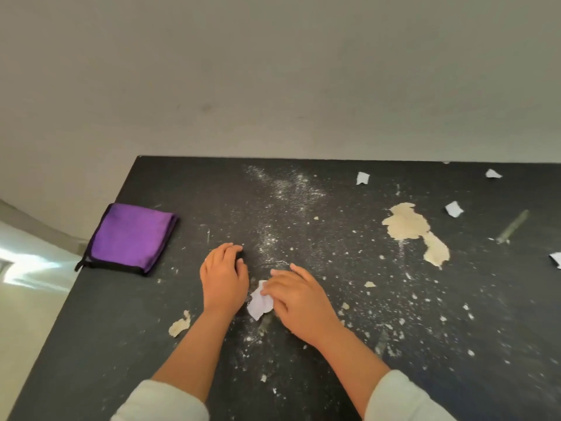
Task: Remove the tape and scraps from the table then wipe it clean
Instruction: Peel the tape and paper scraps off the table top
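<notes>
The black table (303,375) is dusted with white powder and crumbs. My right hand (299,302) pinches a white paper scrap (258,303) lying near the table's middle. My left hand (224,276) rests beside it, palm down, fingers curled on the surface, nothing visibly in it. Other white scraps lie at the back (362,178), back right (492,173), right (453,209) and the right edge (556,259). Beige patches sit at right (408,223) and front left (179,325). A strip of clear tape (513,226) is stuck at the far right.
A folded purple cloth (129,237) with black trim lies on the table's left edge. A plain wall (273,71) rises behind the table. Pale floor (27,299) shows to the left.
</notes>
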